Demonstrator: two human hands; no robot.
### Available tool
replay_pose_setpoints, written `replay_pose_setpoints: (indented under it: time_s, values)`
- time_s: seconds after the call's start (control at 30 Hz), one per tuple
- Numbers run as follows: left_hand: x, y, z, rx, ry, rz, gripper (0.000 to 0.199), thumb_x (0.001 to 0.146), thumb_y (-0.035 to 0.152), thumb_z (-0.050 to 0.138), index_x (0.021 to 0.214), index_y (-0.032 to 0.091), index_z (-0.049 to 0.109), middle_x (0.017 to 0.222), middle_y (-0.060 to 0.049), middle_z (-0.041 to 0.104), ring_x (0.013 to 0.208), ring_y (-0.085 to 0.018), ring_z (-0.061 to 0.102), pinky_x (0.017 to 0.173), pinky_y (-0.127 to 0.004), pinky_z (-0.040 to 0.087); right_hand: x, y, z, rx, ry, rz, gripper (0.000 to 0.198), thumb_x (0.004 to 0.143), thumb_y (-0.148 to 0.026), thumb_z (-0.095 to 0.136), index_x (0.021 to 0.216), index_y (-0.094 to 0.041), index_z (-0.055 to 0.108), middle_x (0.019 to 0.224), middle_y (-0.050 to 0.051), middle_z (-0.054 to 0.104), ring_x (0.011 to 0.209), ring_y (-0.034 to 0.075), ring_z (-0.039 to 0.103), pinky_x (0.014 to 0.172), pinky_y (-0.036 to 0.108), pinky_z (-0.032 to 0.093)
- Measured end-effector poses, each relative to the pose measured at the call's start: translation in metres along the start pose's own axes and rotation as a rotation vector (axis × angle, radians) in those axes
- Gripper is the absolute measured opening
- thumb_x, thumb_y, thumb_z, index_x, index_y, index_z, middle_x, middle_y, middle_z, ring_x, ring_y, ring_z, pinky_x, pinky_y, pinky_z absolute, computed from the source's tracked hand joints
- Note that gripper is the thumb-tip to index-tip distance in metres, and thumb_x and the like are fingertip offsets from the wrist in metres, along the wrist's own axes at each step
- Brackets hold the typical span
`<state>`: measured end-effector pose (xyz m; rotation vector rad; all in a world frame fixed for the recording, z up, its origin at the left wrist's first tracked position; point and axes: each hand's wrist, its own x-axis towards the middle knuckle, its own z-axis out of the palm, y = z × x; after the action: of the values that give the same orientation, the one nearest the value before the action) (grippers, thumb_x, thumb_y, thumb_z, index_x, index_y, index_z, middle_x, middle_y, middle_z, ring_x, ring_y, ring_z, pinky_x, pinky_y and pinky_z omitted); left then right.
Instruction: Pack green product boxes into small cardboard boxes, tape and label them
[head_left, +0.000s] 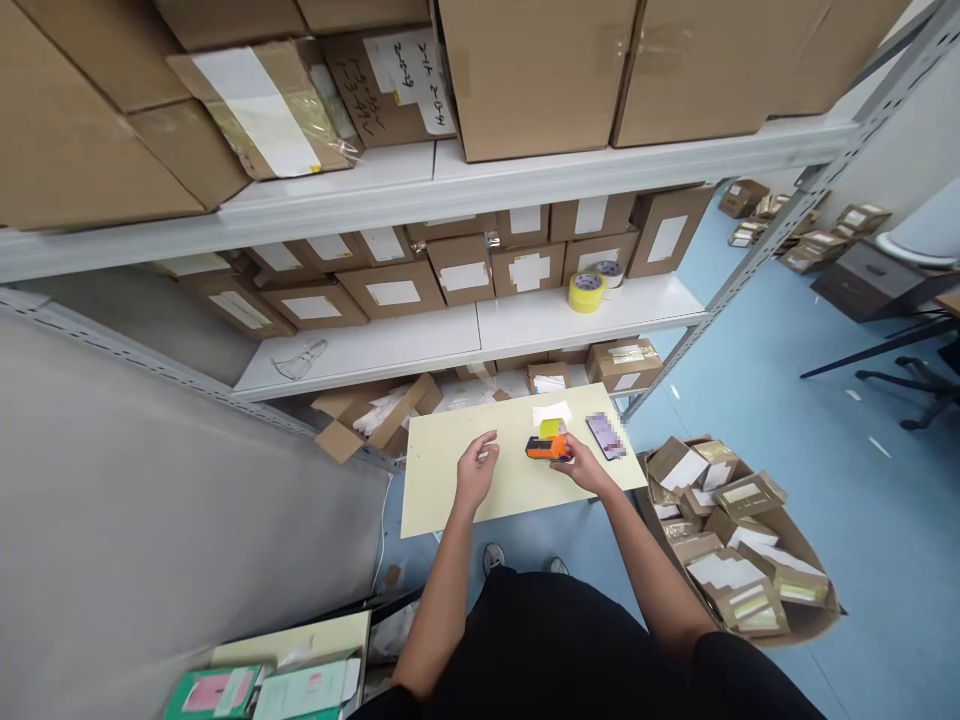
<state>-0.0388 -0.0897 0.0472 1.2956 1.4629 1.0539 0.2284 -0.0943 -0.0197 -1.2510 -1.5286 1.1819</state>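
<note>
My right hand [579, 465] is wrapped round an orange and black tape dispenser [547, 448] with a yellow roll on it, low over the pale yellow table [442, 500]. My left hand [478, 468] hovers above the table, left of the dispenser. Its fingers are curled a little but apart, and it holds nothing. A white paper [552, 411] lies on the table beyond the dispenser. Right of my right hand rests a phone [604, 436], its screen blurred out.
Shelves [375, 345] of labelled cardboard boxes rise behind the table, with a yellow tape roll [586, 293] and glasses [299, 358] on the middle one. An open carton [409, 420] sits at the table's left back. To the right stands a large bin [814, 625] of small boxes.
</note>
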Motion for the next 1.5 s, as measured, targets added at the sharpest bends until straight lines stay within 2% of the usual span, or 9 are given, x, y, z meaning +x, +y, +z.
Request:
replay_pose_setpoints:
  time_s: [0.2,0.33,0.43,0.53,0.8,0.97,1.1,1.33,1.5]
  values:
    - [0.012,0.080,-0.034,0.149,-0.214,0.398,0.031,0.097,0.042,0.063,0.119,0.026,0.077,0.124,-0.008,0.073,0.118,-0.022,0.066,0.099,-0.037,0.056,0.026,-0.064,0.012,0.013,-0.007,-0.125,0.032,0.082,-0.046,0.077,0.096,-0.023,0.059,0.090,0.002,0.065,0.082,0.020,0.057,0.078,0.033,0.049]
    - [0.017,0.108,-0.055,0.295,-0.346,0.562,0.025,0.095,0.036,0.068,0.117,0.028,0.079,0.117,-0.005,0.075,0.114,-0.023,0.066,0.103,-0.041,0.053,0.041,-0.090,0.024,-0.024,-0.006,-0.186,0.027,0.085,-0.044,0.074,0.091,-0.023,0.059,0.089,0.001,0.062,0.082,0.019,0.055,0.079,0.032,0.047]
    - [0.024,0.112,-0.069,0.318,-0.392,0.609,0.019,0.094,0.032,0.070,0.108,0.028,0.081,0.110,-0.005,0.077,0.108,-0.023,0.068,0.099,-0.041,0.054,0.048,-0.104,0.033,-0.067,0.003,-0.210,0.024,0.086,-0.041,0.073,0.087,-0.022,0.059,0.087,0.001,0.061,0.082,0.018,0.054,0.078,0.031,0.046]
    - [0.031,0.108,-0.081,0.277,-0.371,0.616,0.014,0.092,0.028,0.071,0.100,0.027,0.083,0.101,-0.005,0.079,0.100,-0.023,0.070,0.093,-0.039,0.056,0.053,-0.117,0.042,-0.115,0.003,-0.227,0.021,0.087,-0.039,0.072,0.085,-0.021,0.060,0.087,0.001,0.062,0.082,0.018,0.054,0.078,0.031,0.046]
    - [0.052,0.084,-0.107,0.131,-0.279,0.480,0.008,0.089,0.024,0.073,0.087,0.023,0.080,0.091,-0.004,0.078,0.086,-0.020,0.073,0.080,-0.034,0.058,0.066,-0.136,0.070,-0.218,-0.030,-0.197,0.025,0.088,-0.045,0.074,0.096,-0.021,0.070,0.097,0.006,0.070,0.088,0.022,0.060,0.084,0.034,0.050]
    - [0.061,0.072,-0.107,0.209,-0.151,0.641,0.014,0.096,0.021,0.063,0.089,0.024,0.075,0.087,-0.003,0.075,0.085,-0.020,0.069,0.081,-0.035,0.056,0.072,-0.130,0.079,-0.218,-0.060,-0.123,0.033,0.084,-0.051,0.079,0.096,-0.022,0.073,0.094,0.004,0.072,0.086,0.022,0.063,0.082,0.033,0.051]
    - [0.067,0.078,-0.100,0.317,-0.074,0.787,0.020,0.101,0.020,0.055,0.093,0.023,0.073,0.088,-0.004,0.073,0.086,-0.021,0.065,0.080,-0.036,0.053,0.079,-0.126,0.074,-0.179,-0.073,-0.109,0.037,0.083,-0.053,0.080,0.102,-0.022,0.074,0.098,0.004,0.074,0.092,0.024,0.065,0.087,0.034,0.052]
    - [0.084,0.123,-0.085,0.457,-0.012,0.820,0.028,0.105,0.021,0.046,0.094,0.022,0.072,0.091,-0.007,0.072,0.090,-0.022,0.063,0.083,-0.036,0.051,0.092,-0.113,0.036,-0.209,-0.044,-0.137,0.037,0.083,-0.050,0.080,0.106,-0.022,0.075,0.100,0.004,0.077,0.093,0.027,0.068,0.086,0.037,0.054]
    - [0.106,0.154,-0.068,0.514,-0.093,0.788,0.024,0.102,0.024,0.052,0.096,0.024,0.075,0.092,-0.005,0.075,0.092,-0.022,0.066,0.088,-0.037,0.054,0.091,-0.095,0.009,-0.177,0.016,-0.105,0.042,0.084,-0.048,0.078,0.117,-0.022,0.074,0.106,0.005,0.078,0.098,0.030,0.069,0.090,0.042,0.056]
